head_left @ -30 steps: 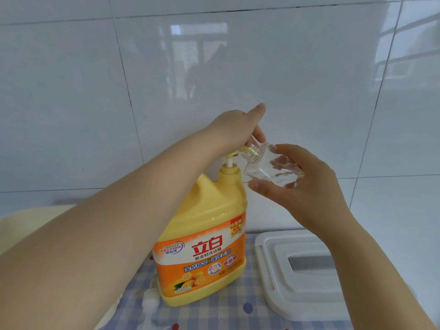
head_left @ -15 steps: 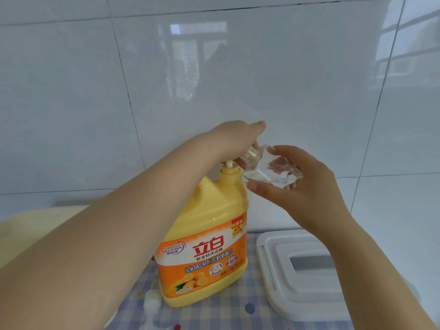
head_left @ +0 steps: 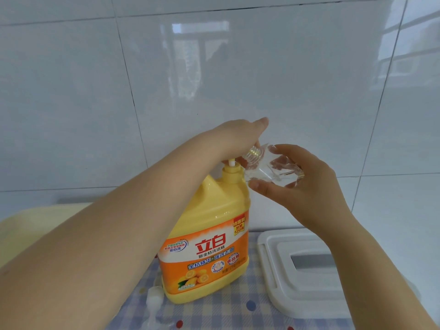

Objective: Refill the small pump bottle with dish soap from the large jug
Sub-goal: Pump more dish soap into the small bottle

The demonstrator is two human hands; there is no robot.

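The left hand (head_left: 240,136) lies over the pump head of the yellow jug (head_left: 209,234), hiding the nozzle; its fingers are covered, so their grip cannot be told. The right hand (head_left: 297,186) wraps fingers and thumb round the small clear bottle (head_left: 269,166), tilted with its neck under the left palm. A white pump piece (head_left: 153,303) lies half hidden by the left forearm.

We face a wall of large glossy pale-grey tiles (head_left: 297,75) with thin dark grout lines; a bright window reflects in it. Below the wall lies a blue-and-white checked cloth with coloured dots (head_left: 228,313), and to the cloth's left, a pale yellow surface (head_left: 31,225).
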